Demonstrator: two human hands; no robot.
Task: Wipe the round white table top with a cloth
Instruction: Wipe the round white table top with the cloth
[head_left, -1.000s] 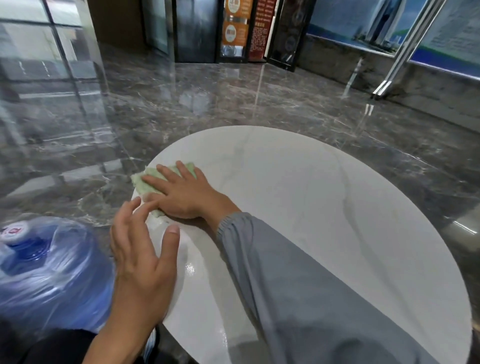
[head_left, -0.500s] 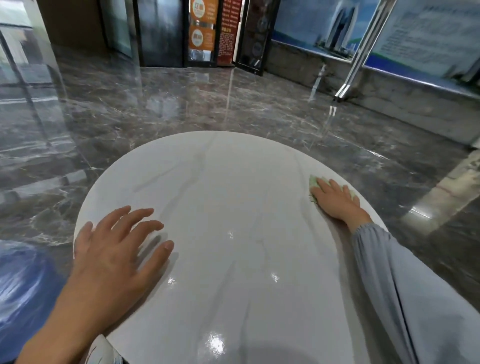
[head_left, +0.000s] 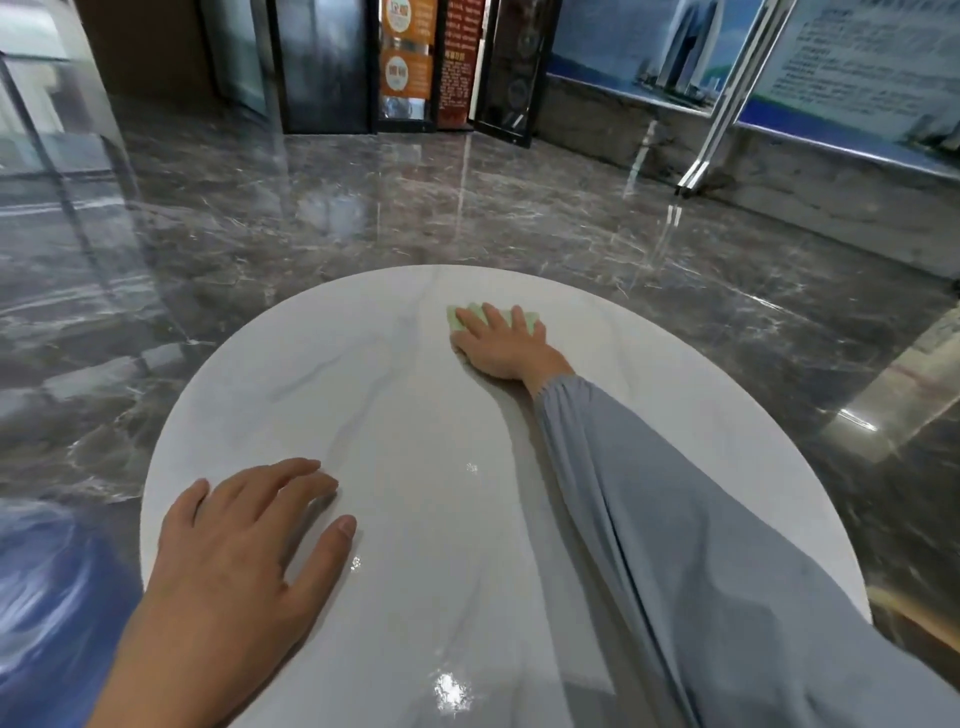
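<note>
Pressing one green cloth (head_left: 523, 318) flat near the tabletop (head_left: 415, 415) far edge: right hand (head_left: 501, 343), fingers spread. Left hand (head_left: 244, 545) flat, spread, near edge.

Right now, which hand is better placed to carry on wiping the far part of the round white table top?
Right. The right hand lies flat on the pale green cloth near the far edge of the round white table top. The left hand rests bare on the near edge, apart from the cloth.
</note>
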